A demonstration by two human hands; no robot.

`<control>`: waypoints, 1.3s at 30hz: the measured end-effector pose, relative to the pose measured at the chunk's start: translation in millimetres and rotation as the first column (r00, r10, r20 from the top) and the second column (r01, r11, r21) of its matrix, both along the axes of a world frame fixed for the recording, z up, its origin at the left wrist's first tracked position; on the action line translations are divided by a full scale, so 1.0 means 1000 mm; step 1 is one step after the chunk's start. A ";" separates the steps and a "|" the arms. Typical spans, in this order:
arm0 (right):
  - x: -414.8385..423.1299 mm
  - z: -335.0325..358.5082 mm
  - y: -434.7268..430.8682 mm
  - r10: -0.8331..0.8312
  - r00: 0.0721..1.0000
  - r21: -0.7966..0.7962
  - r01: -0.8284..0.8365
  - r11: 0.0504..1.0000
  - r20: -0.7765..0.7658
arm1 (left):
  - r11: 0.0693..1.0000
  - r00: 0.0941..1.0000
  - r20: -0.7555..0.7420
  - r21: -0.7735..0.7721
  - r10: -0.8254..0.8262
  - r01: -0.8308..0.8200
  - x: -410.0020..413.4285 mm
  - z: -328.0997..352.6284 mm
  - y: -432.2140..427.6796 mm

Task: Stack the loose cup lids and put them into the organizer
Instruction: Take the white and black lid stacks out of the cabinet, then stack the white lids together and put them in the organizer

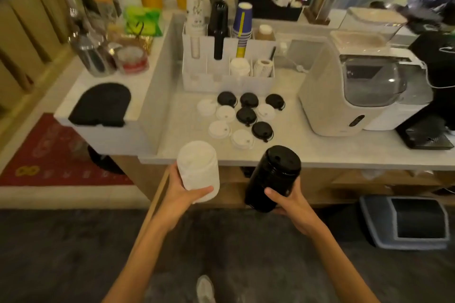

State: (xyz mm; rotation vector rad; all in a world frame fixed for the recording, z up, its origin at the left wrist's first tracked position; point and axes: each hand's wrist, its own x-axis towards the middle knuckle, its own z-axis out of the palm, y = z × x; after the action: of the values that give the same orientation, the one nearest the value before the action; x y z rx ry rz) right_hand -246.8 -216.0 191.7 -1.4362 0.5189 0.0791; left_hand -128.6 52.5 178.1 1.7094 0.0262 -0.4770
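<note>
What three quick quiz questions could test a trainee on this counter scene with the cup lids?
1. True or false: the left hand holds a tall stack of white plastic lids.
2. How many loose black round lids lie on the white countertop?
3. The right hand grips: A) a blue paper cup, B) a stack of black plastic lids, C) nothing.

Key: 1 true; 2 five; 3 B.
</note>
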 end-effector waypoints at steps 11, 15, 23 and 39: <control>-0.025 -0.012 -0.053 -0.257 0.966 0.025 0.256 0.966 0.033 | 0.988 0.990 -0.038 -0.076 -0.137 0.134 0.018 -0.008 -0.084; -0.006 -0.018 -0.094 -0.277 0.960 -0.044 0.279 0.959 0.046 | 0.980 0.984 -0.005 -0.083 -0.180 0.179 0.033 -0.017 -0.135; 0.081 -0.046 -0.206 -0.206 0.978 -0.148 0.207 0.967 0.024 | 0.983 0.985 0.007 -0.047 -0.175 0.175 0.067 -0.062 -0.245; 0.211 -0.121 -0.287 -0.032 0.999 -0.316 0.036 0.948 0.018 | 0.988 0.989 -0.037 0.056 -0.140 0.142 0.082 -0.119 -0.349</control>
State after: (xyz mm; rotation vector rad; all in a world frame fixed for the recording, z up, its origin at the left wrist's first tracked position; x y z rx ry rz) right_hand -35.4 -503.0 70.7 -1.7397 0.5632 -0.0438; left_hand -46.6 -296.6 59.3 1.7682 -0.0580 -0.6146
